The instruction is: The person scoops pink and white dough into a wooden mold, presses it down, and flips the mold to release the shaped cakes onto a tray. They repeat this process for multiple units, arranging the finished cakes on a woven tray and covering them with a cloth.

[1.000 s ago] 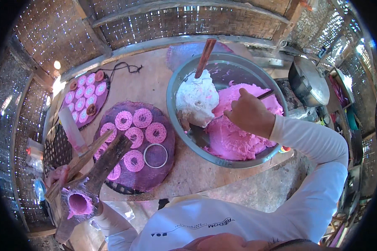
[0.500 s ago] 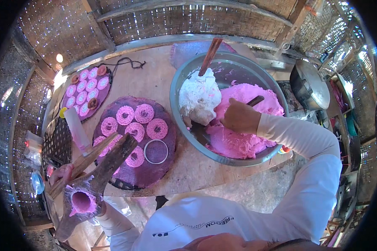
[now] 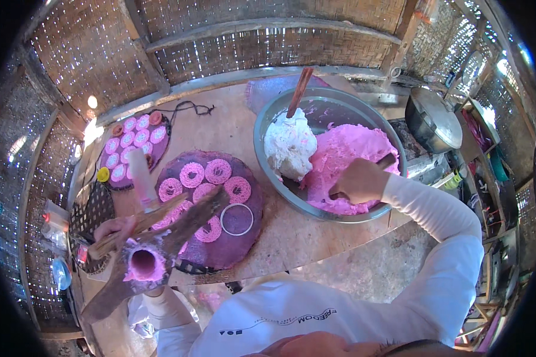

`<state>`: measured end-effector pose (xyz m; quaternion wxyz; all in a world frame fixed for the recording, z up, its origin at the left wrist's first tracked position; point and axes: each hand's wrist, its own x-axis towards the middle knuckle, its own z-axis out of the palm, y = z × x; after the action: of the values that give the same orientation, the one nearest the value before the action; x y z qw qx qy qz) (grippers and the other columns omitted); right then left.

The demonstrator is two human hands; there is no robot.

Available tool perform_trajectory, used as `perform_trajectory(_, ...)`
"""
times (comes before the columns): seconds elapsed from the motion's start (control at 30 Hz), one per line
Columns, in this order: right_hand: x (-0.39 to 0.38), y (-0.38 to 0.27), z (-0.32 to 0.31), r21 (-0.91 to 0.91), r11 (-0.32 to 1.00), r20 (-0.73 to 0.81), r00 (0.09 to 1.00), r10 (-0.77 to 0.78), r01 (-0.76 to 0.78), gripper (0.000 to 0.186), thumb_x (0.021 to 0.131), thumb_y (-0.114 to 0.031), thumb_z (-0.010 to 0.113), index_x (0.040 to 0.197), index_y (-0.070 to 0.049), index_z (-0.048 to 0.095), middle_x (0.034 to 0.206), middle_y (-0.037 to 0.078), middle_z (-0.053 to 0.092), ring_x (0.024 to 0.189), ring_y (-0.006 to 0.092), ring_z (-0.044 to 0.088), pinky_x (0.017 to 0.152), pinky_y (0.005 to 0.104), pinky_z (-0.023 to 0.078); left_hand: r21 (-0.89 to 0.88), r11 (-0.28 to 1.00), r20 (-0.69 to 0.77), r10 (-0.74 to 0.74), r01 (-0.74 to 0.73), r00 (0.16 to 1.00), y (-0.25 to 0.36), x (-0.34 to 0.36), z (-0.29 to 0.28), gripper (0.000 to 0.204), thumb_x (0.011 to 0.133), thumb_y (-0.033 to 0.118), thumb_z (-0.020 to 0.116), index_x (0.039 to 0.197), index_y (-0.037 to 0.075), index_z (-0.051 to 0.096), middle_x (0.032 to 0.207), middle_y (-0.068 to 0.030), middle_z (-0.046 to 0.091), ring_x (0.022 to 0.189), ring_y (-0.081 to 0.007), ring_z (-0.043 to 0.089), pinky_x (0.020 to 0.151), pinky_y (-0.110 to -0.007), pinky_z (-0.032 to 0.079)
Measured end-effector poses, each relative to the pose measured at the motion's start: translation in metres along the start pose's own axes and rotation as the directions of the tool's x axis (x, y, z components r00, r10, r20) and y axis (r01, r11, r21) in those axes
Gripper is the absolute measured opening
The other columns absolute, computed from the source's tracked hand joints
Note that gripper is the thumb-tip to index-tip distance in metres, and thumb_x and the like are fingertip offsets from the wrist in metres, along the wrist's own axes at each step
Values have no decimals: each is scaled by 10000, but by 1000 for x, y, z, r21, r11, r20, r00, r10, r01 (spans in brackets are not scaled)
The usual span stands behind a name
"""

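My left hand (image 3: 114,231) is closed around a branch-like wooden press (image 3: 190,223). Pink dough is smeared around the rim of its round hole. Below it lies a round purple mat (image 3: 235,247) with several lacy pink dough rings (image 3: 218,171) and a thin white hoop (image 3: 223,220). My right hand (image 3: 363,181) is inside a large grey basin (image 3: 268,184), gripping a dark wooden paddle (image 3: 388,160) whose lower end is hidden. Its fingers touch a big mound of pink dough (image 3: 354,143). Beside that sits a white dough lump (image 3: 290,143), a reddish-brown stick (image 3: 300,92) upright in it.
A smaller purple mat (image 3: 125,181) at the far left bears pink rings with white centres. A clear tube (image 3: 142,172) stands near the press. A lidded metal pot (image 3: 432,122) is right of the basin. Woven walls (image 3: 280,47) enclose the table (image 3: 220,131).
My right hand has moved toward the near side of the pink dough, tilting the paddle. My left hand still holds the press. The whole view has shifted slightly.
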<state>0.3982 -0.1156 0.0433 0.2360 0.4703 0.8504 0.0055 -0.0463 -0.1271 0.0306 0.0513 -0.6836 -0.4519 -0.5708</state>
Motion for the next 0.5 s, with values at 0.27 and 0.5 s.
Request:
perform_trajectory(0.27, -92, -31, -103, 300, 938, -461, 834, 303, -175, 279, 762, -229, 627, 1037, -234, 673, 727, 96, 641, 579, 282, 588, 525, 375, 437, -215, 957, 173, 232, -193, 957, 25, 49, 39, 287, 760, 171, 657, 956, 39, 495, 890, -70, 521, 853, -171, 507, 775, -312, 425)
perform_trajectory(0.5, -87, -107, -150, 213, 974, -747, 629, 214, -79, 226, 736, -255, 670, 953, -194, 683, 748, 28, 658, 574, 231, 590, 567, 340, 414, -315, 925, 453, 345, -214, 822, 38, 76, 71, 279, 749, 228, 677, 890, 55, 511, 763, -73, 581, 686, -166, 559, 639, -316, 466)
